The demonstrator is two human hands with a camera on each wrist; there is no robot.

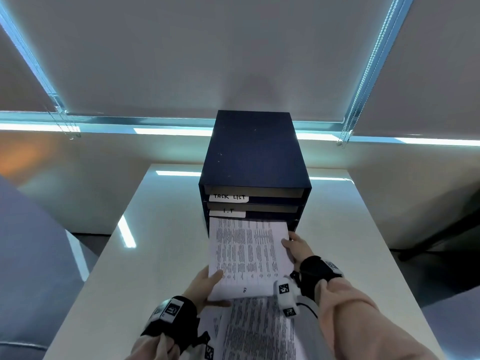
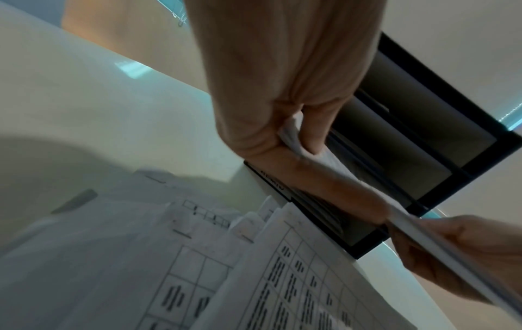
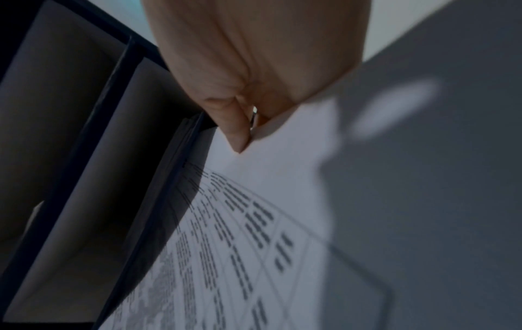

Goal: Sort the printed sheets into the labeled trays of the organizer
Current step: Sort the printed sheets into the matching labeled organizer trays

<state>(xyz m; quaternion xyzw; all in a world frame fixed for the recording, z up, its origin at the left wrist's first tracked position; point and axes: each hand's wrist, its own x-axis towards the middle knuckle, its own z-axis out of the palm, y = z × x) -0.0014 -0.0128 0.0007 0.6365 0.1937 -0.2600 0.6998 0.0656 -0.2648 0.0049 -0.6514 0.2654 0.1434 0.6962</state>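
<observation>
A dark blue organizer (image 1: pixel 253 157) stands at the table's middle, with trays labelled "TASK LIST" (image 1: pixel 228 197) and "I.T" (image 1: pixel 227 212). A thin stack of printed sheets (image 1: pixel 246 253) lies half inside the third tray down, its far edge in the slot. My left hand (image 1: pixel 207 284) pinches the stack's near left corner, thumb on top. My right hand (image 1: pixel 293 246) pinches its right edge close to the organizer. In the left wrist view the left hand (image 2: pixel 293 138) grips the stack's edge (image 2: pixel 319 160). In the right wrist view the right hand (image 3: pixel 243 134) pinches the sheet (image 3: pixel 254 223).
More printed sheets (image 1: pixel 257 331) lie spread on the white table (image 1: pixel 155 242) under my forearms, also visible as sheets (image 2: pixel 197 279) in the left wrist view. Lowered blinds with bead chains hang behind. A grey seat (image 1: pixel 33 255) is at the left.
</observation>
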